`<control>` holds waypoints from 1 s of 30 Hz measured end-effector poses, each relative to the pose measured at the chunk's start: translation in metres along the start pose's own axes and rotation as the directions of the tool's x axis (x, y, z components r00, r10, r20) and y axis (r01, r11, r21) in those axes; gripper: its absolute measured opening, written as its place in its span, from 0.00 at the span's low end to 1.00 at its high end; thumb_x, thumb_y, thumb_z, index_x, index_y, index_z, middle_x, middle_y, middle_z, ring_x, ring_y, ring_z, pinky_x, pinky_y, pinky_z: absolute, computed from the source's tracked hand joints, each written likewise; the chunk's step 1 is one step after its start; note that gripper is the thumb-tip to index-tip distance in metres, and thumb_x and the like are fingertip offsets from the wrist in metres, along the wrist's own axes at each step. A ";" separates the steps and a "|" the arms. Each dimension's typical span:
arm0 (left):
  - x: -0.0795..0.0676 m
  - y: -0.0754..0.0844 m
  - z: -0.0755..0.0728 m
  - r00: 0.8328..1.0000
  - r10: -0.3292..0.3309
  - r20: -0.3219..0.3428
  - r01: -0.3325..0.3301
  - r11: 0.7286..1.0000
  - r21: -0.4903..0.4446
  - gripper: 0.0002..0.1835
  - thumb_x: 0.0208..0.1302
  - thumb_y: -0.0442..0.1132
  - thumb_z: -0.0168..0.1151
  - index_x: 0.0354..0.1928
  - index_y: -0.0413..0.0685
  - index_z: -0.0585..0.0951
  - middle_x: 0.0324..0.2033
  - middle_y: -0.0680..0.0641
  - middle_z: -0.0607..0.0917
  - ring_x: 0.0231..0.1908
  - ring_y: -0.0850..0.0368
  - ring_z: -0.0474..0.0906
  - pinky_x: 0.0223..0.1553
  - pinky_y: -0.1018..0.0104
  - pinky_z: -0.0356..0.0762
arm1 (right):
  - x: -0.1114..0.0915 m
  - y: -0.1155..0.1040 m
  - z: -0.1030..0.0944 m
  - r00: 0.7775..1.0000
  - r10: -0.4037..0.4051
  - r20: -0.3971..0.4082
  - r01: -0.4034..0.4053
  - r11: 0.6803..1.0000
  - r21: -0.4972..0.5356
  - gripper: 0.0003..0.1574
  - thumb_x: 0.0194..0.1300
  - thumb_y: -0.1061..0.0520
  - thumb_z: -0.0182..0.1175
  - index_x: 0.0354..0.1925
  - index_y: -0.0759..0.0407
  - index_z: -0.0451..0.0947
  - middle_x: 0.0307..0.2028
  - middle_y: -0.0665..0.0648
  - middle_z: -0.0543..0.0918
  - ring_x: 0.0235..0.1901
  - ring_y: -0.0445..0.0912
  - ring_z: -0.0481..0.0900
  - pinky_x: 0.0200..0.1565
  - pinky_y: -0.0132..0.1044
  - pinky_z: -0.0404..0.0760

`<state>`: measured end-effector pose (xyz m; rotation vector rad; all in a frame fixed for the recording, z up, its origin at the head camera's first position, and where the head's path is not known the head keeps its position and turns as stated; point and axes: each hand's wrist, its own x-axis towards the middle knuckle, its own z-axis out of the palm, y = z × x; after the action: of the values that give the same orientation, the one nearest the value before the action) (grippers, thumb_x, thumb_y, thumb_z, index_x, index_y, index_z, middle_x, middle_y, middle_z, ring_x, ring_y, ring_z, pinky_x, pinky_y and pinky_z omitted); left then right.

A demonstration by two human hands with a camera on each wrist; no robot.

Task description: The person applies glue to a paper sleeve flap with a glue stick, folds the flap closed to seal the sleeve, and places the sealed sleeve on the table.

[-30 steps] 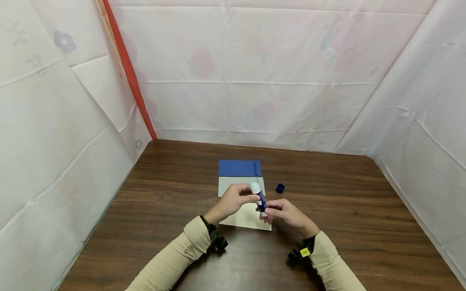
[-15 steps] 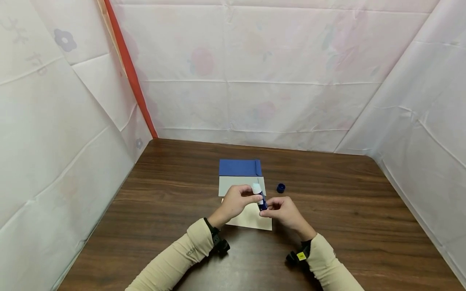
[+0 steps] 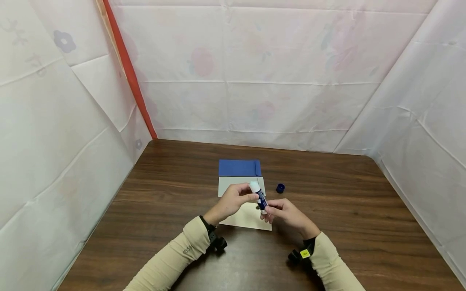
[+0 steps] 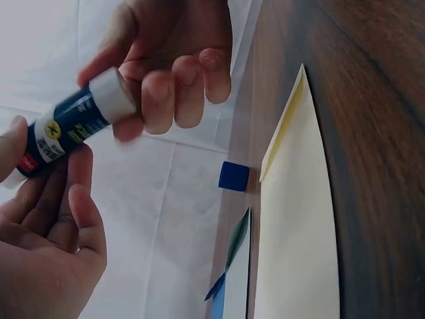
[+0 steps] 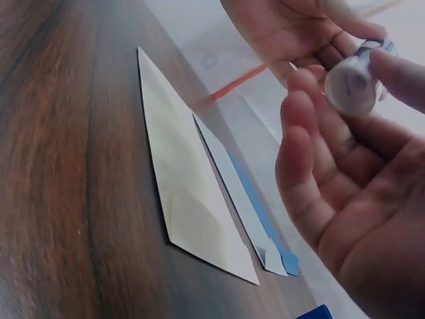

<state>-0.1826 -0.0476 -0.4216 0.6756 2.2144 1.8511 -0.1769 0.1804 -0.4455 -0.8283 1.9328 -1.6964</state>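
A blue-and-white glue stick [image 3: 261,199] is held tilted above the cream envelope [image 3: 243,218]. My left hand [image 3: 231,203] grips its upper, uncapped end between thumb and fingers. At the bottom end, the thumb and a finger of my right hand [image 3: 289,214] pinch the white base; its other fingers curl loosely, as the right wrist view shows. In the left wrist view the printed label of the glue stick [image 4: 63,126] faces the camera. The dark blue cap [image 3: 280,188] lies on the table, up and right of the hands.
Behind the cream envelope lie a pale grey envelope [image 3: 226,186], partly covered by the left hand, and a blue envelope [image 3: 237,167]. They rest on a dark wooden table [image 3: 174,178]. White sheeting [image 3: 284,105] hangs around the back and sides.
The glue stick dipped toward upright with its lower end hidden half a second ago, and now leans left again with the white base showing. The right fingers shifted around that base; envelopes and cap stayed put.
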 end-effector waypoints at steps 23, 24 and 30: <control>-0.003 0.000 0.000 1.000 0.000 0.007 0.000 0.999 -0.037 0.13 0.66 0.39 0.63 0.47 0.37 0.82 0.42 0.38 0.86 0.42 0.64 0.82 0.49 0.66 0.80 | 0.004 0.000 0.007 0.998 -0.046 -0.045 0.046 0.999 -0.010 0.19 0.71 0.62 0.54 0.44 0.84 0.70 0.28 0.48 0.83 0.25 0.39 0.77 0.28 0.35 0.80; -0.003 0.001 -0.001 1.000 0.003 0.014 -0.003 0.999 -0.044 0.14 0.66 0.39 0.63 0.48 0.37 0.82 0.43 0.38 0.86 0.43 0.63 0.82 0.49 0.66 0.80 | 0.004 0.000 0.006 0.998 -0.067 -0.012 0.068 0.998 0.010 0.20 0.73 0.62 0.52 0.45 0.85 0.69 0.29 0.49 0.83 0.26 0.40 0.77 0.28 0.35 0.81; -0.004 0.000 -0.002 0.999 0.005 0.051 -0.002 0.997 -0.072 0.17 0.67 0.40 0.62 0.52 0.35 0.81 0.47 0.38 0.86 0.47 0.61 0.82 0.52 0.65 0.79 | 0.004 -0.001 0.003 0.992 -0.086 0.091 0.082 0.996 0.046 0.22 0.73 0.63 0.50 0.48 0.88 0.69 0.29 0.53 0.83 0.28 0.38 0.79 0.27 0.36 0.80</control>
<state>-0.1805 -0.0514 -0.4217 0.7062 2.1051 1.8835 -0.1770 0.1755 -0.4451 -0.9671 1.8171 -1.7089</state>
